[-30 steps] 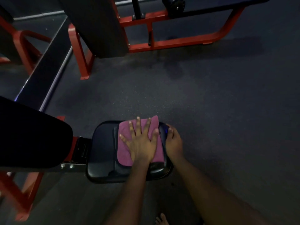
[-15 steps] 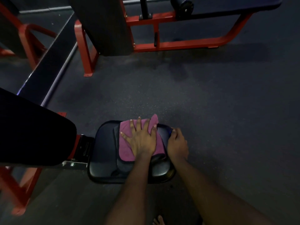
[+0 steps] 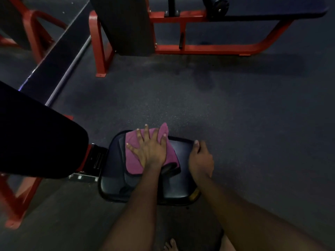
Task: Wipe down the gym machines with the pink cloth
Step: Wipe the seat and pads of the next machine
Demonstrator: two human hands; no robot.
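Head view: the right hand (image 3: 200, 160) is gripping the right edge of the black seat pad (image 3: 181, 153), fingers curled over it. The left hand (image 3: 150, 151), fingers spread flat, is pressing the pink cloth (image 3: 134, 165) onto the seat pad's far left part. Well beyond the seat pad, a red frame (image 3: 208, 48) is standing on the floor (image 3: 235, 115).

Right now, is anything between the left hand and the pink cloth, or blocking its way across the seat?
Nothing visible. Left hand presses flat on the pink cloth; right hand grips the right edge of the seat pad.
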